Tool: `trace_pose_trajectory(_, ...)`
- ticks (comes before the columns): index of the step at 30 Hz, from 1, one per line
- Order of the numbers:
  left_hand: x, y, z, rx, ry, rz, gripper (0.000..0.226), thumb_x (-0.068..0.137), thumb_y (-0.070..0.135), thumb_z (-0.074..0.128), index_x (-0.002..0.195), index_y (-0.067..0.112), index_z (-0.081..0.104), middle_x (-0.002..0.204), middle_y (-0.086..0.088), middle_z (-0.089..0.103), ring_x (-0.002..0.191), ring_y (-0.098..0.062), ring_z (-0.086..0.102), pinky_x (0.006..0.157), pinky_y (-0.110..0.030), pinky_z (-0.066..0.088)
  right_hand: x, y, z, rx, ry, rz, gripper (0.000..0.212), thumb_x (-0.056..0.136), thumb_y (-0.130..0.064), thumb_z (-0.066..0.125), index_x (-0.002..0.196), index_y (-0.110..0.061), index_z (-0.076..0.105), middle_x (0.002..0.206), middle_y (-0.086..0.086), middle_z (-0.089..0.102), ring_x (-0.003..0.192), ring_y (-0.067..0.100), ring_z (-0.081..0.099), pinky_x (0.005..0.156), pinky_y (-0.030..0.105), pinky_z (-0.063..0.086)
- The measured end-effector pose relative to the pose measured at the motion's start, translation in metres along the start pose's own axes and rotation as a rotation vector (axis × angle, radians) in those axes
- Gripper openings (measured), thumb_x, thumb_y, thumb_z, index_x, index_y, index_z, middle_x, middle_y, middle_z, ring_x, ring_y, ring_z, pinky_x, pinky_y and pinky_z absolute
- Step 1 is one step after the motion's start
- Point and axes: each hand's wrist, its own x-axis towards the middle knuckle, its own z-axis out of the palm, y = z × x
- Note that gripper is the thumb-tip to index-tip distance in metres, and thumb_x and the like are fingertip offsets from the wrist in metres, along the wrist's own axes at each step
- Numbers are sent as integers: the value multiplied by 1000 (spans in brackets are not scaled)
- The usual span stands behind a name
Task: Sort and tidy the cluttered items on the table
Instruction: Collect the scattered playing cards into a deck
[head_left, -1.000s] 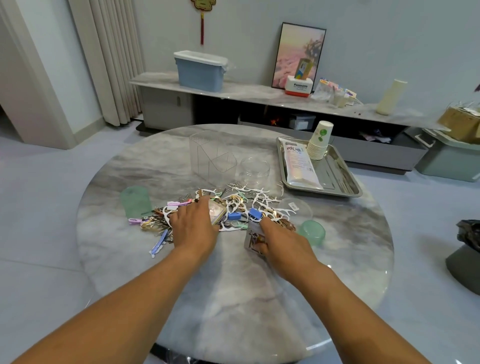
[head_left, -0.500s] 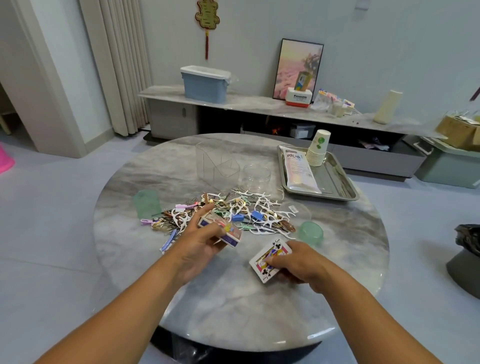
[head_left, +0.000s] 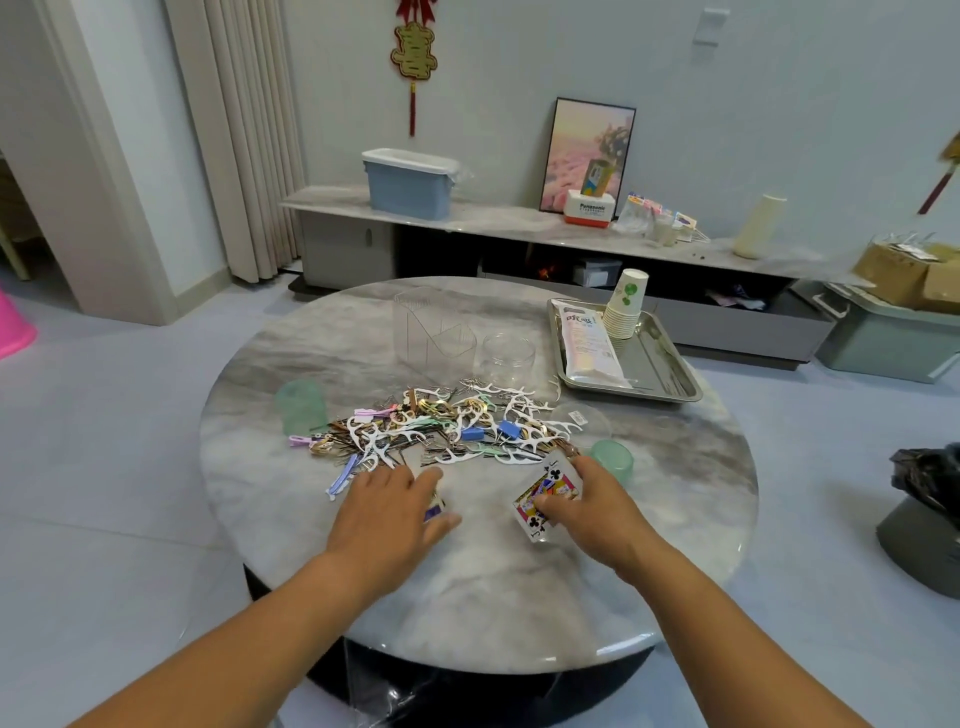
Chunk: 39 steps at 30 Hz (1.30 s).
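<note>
A tangled pile (head_left: 447, 426) of white floss picks, hair clips and small blue clips lies mid-table on the round marble table (head_left: 467, 597). Just in front of it, my left hand (head_left: 389, 514) lies palm down over a small stack of cards (head_left: 434, 512), finger and thumb curled round it; most of the stack is hidden. To the right, my right hand (head_left: 597, 514) pinches playing cards (head_left: 545, 493) with a jack of clubs face up, thumb on top, low over the table.
One green cup (head_left: 301, 405) lies left of the pile and another (head_left: 613, 462) stands beside my right hand. Behind the pile stand a clear organizer (head_left: 431, 332), a clear jar (head_left: 509, 353) and a clear lid (head_left: 579, 421). A metal tray (head_left: 670, 374) holds paper cups (head_left: 626, 306) and a packet (head_left: 592, 343).
Both hands pulled card stacks out of the pile toward me. My left hand has since turned palm down and lowered its stack to the table; my right hand still holds the jack of clubs.
</note>
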Motion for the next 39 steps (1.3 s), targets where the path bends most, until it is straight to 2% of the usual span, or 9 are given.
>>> trace_pose_trajectory(6,0,-11,27,114,86,101,74,98,72,17,140,27,58,120,-5,65,111,-28,61,107,-46,25,-4,0,8,-474,-43,-147,24,92,-32,68,105,-36,48,110,-9,68,98,19,65,85,44,56)
trace_pose_trajectory(10,-2,6,5,-361,72,133,71,99,73,23,159,35,20,163,7,24,153,-11,15,125,-41,6,-3,-1,11,-536,-127,-220,24,92,-27,66,102,-36,46,111,-5,68,99,20,62,87,45,54)
trace_pose_trajectory(14,0,63,-22,-1098,-96,-60,64,95,67,33,155,45,25,149,21,38,139,2,32,112,-25,27,-1,-3,17,-415,-197,-243,27,92,-19,65,109,-32,49,107,-5,66,96,17,63,86,45,54)
trace_pose_trajectory(19,17,112,-14,-1450,-16,-375,26,106,41,42,125,35,58,119,8,67,112,-10,63,102,-37,50,-11,-1,25,194,-283,-176,26,95,-14,57,118,-26,50,97,0,72,83,9,68,69,29,54)
trace_pose_trajectory(24,19,127,-9,-1564,-8,-558,22,100,28,43,97,26,65,95,-1,73,95,-21,69,89,-45,56,-10,13,61,562,146,12,31,106,-40,43,108,-15,62,101,4,71,95,14,68,84,34,53)
trace_pose_trajectory(28,20,136,-11,-1719,7,-606,24,104,25,46,92,10,60,81,2,69,82,-10,66,79,-29,52,-10,2,78,587,294,20,26,106,-27,42,92,-11,57,77,-5,63,75,7,62,66,22,46)
trace_pose_trajectory(31,25,135,-12,-1704,9,-637,21,103,25,46,89,13,55,77,2,61,67,-1,59,66,-21,46,-12,3,74,593,243,-8,27,107,-34,42,98,-11,55,85,-2,64,77,5,63,69,23,46)
trace_pose_trajectory(35,29,132,-20,-1791,-29,-743,20,104,28,44,99,14,58,88,-4,61,80,-14,61,69,-27,48,-20,25,67,373,21,-107,15,100,-47,47,109,-36,49,104,-7,69,96,4,67,86,33,55)
trace_pose_trajectory(39,30,113,-20,-1925,-42,-945,31,95,35,52,100,6,64,90,-17,64,76,-25,64,63,-30,51,-20,24,64,43,25,-247,11,102,-37,50,110,-42,44,104,-11,65,95,7,63,87,42,53)
